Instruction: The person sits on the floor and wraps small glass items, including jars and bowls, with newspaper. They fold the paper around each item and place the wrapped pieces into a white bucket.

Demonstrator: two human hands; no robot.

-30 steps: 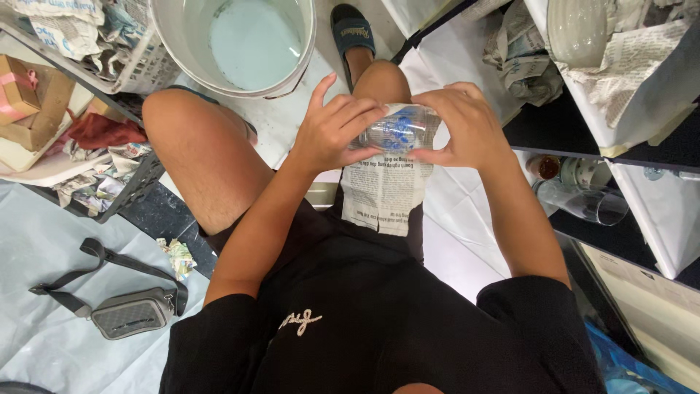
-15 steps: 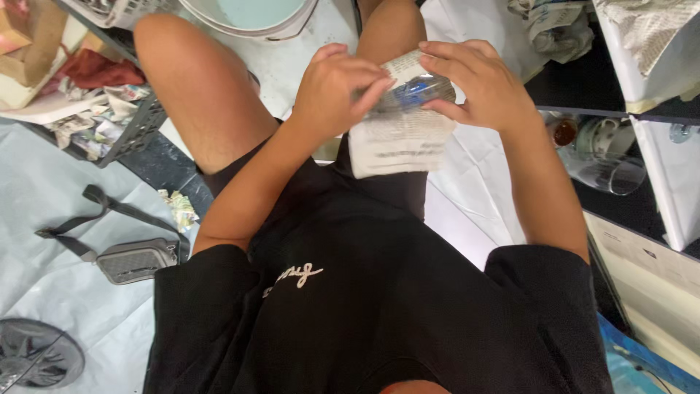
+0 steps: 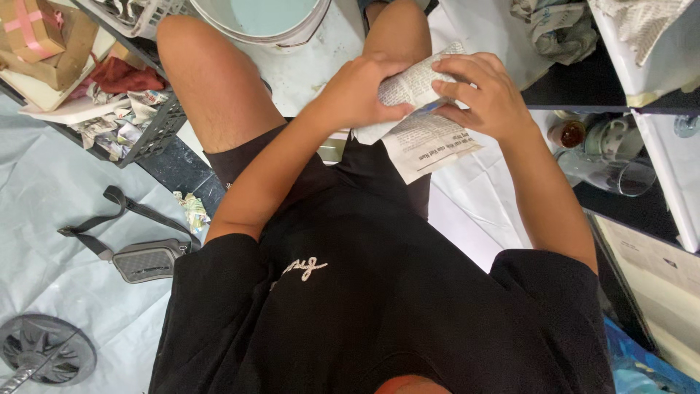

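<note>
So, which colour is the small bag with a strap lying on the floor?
The small bag is grey with a dark strap, seen in the head view.

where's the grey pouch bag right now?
In the head view, the grey pouch bag lies on the pale floor sheet at left, beside the person's left arm, just above the dark round fan.

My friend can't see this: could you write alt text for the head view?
Seen from above, a seated person's left hand and right hand wrap newspaper around a mostly hidden object. A bucket stands ahead, a grey pouch lies left.
</note>
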